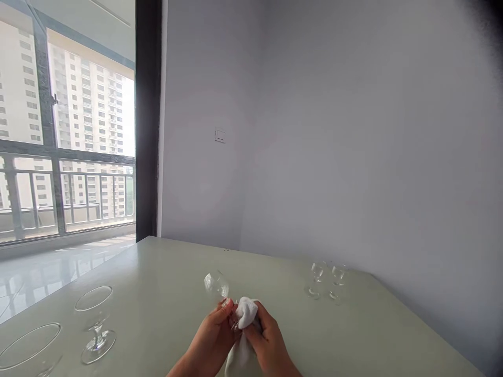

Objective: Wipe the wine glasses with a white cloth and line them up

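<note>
My left hand is closed around the stem of a clear stemmed glass, whose bowl tilts away to the upper left above the table. My right hand grips a white cloth, bunched against the foot end of that glass. The foot is mostly hidden by the cloth and fingers. Both hands meet low in the middle of the view, and a tail of the cloth hangs between the wrists.
On the pale green table, a stemmed glass and a second, cut off glass stand at the left. Two smaller stemmed glasses, one left and one right, stand at the back right by the grey wall.
</note>
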`<state>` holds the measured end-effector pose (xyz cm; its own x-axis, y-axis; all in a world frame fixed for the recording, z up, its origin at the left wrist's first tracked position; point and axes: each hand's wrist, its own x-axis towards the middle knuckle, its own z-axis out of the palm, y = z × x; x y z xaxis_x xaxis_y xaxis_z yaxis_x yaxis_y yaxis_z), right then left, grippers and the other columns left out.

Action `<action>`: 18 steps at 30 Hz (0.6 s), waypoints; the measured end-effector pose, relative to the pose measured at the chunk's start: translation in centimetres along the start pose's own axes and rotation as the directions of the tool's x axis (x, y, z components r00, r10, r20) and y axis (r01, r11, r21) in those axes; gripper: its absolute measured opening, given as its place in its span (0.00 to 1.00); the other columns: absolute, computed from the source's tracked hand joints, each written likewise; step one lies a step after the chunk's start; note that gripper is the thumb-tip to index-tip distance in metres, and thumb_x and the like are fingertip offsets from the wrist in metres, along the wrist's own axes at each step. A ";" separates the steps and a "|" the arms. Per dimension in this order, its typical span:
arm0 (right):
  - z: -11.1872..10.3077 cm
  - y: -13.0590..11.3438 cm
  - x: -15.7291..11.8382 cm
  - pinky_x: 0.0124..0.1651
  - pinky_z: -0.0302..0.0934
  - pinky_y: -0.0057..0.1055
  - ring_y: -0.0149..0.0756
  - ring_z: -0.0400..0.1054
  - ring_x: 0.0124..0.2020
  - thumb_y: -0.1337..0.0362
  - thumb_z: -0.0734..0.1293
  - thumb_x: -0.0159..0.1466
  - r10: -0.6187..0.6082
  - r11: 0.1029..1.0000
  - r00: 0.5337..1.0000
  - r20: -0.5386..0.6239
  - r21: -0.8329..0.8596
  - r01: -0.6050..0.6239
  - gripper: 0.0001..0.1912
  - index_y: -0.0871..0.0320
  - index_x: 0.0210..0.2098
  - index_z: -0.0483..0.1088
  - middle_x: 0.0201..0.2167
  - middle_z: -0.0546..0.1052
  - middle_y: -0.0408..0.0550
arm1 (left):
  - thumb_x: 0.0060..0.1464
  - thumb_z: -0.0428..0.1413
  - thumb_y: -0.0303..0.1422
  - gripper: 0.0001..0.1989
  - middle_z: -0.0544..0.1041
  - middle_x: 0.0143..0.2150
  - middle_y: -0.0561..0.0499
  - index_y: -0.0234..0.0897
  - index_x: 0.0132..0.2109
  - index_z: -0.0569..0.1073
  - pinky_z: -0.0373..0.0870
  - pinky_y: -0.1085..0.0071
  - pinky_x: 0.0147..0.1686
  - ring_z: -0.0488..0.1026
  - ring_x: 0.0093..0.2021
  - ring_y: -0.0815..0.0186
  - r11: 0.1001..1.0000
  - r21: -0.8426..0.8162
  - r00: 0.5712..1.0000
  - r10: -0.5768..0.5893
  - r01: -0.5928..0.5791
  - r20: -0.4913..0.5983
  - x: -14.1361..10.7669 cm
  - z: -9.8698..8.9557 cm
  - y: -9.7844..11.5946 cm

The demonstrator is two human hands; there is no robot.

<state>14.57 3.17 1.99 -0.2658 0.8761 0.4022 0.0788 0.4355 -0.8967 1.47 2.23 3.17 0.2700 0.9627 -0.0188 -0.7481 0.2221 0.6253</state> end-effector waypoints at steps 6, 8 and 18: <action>1.9 0.9 0.2 0.21 0.54 0.24 0.31 0.62 0.22 0.51 0.65 0.54 0.457 0.565 0.886 0.070 0.747 -0.351 0.18 0.55 0.39 0.67 0.25 0.71 0.42 | 0.50 0.59 0.35 0.09 0.65 0.25 0.58 0.40 0.30 0.66 0.61 0.76 0.29 0.61 0.25 0.73 0.984 0.105 0.989 0.142 -0.146 0.050 -0.1 0.4 -0.4; 2.6 1.2 0.2 0.23 0.57 0.27 0.36 0.66 0.24 0.50 0.63 0.54 0.521 0.529 0.849 0.088 0.748 -0.401 0.16 0.56 0.33 0.68 0.24 0.72 0.45 | 0.46 0.61 0.37 0.11 0.65 0.25 0.58 0.39 0.29 0.66 0.59 0.76 0.29 0.61 0.26 0.72 0.911 0.332 0.968 0.251 -0.245 0.025 0.1 0.1 -0.9; 0.6 -1.0 -0.2 0.41 0.61 0.35 0.41 0.70 0.37 0.54 0.63 0.56 0.154 0.936 0.987 0.047 -0.328 -0.130 0.13 0.54 0.35 0.72 0.41 0.75 0.48 | 0.46 0.53 0.48 0.15 0.69 0.34 0.54 0.42 0.34 0.65 0.61 0.69 0.40 0.67 0.36 0.62 0.304 0.940 0.686 0.718 -0.158 -0.117 0.4 -2.3 2.7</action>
<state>13.98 2.40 2.71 -0.2955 0.9219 0.2506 0.4235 0.3615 -0.8306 -1.79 3.56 3.04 -0.4223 0.8383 0.3449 0.2995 -0.2301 0.9259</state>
